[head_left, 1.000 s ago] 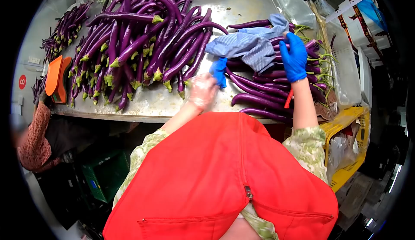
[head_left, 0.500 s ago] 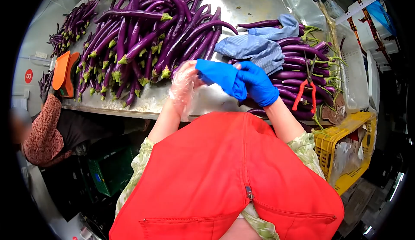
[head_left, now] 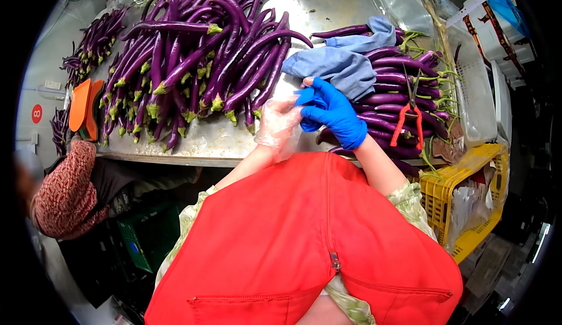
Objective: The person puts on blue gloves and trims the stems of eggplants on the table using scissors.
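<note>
My left hand (head_left: 277,123), in a thin clear plastic glove, has its fingers closed at the edge of a bunched blue glove (head_left: 308,100). My right hand (head_left: 338,116) wears a blue glove and grips the same bunched glove from the other side; a bare fingertip shows at its top. Much of the loose glove is hidden behind the fingers. Just beyond my right hand lies a blue checked cloth (head_left: 332,66), on top of a row of purple eggplants (head_left: 389,99). Red-handled snips (head_left: 409,120) rest on those eggplants with their blades pointing away.
A large heap of eggplants (head_left: 193,55) covers the table's left side. The metal table (head_left: 234,149) has its near edge in front of me. An orange object (head_left: 82,105) stands left, near another person's sleeve (head_left: 67,190). A yellow crate (head_left: 462,199) is at right.
The loose blue glove, spread out between my hands before, is now bunched at my right fingers. My left hand has moved right and slightly nearer my body. The other person's arm has shifted.
</note>
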Demonstrator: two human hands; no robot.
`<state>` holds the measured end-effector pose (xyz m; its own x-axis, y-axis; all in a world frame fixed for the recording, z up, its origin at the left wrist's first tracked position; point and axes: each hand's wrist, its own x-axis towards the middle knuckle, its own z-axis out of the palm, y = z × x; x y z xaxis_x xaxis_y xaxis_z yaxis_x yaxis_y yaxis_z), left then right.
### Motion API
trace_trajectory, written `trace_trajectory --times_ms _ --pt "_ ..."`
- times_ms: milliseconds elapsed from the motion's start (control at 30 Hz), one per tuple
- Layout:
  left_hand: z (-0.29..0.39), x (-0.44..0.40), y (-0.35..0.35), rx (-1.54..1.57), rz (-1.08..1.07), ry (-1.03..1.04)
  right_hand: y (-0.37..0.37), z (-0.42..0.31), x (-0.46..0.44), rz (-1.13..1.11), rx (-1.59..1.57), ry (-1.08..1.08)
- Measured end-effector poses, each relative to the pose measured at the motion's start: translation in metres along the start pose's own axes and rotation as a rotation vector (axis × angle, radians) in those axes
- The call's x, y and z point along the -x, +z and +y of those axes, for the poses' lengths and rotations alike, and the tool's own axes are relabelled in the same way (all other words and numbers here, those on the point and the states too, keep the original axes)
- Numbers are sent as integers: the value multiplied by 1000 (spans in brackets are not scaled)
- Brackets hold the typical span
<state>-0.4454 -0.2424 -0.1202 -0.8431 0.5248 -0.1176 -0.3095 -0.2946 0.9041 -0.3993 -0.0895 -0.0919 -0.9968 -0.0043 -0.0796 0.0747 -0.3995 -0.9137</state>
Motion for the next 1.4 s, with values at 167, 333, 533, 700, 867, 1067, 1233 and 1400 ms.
trace_trajectory --times_ms 167,333,533,700,867,1067,1233,1400 --pt "9 5 7 128 86 -142 -12 2 -2 208 781 -65" --pt "7 8 6 316 -197 -256 -28 49 -19 250 261 78" --pt "32 -6 8 169 50 -214 -20 38 -19 50 -434 157" --pt "23 -17 9 190 102 -321 -3 11 -14 -461 -828 1" --pt "35 -22 6 258 49 -234 -23 -5 -15 -75 -707 -29" --pt "39 -30 -16 113 258 -78 -55 -9 -19 17 -476 11" --pt "45 -41 -24 159 358 -50 -76 -15 -20 118 -397 21" --pt "52 -33 -11 -778 115 692 -67 -14 -35 138 -564 82"
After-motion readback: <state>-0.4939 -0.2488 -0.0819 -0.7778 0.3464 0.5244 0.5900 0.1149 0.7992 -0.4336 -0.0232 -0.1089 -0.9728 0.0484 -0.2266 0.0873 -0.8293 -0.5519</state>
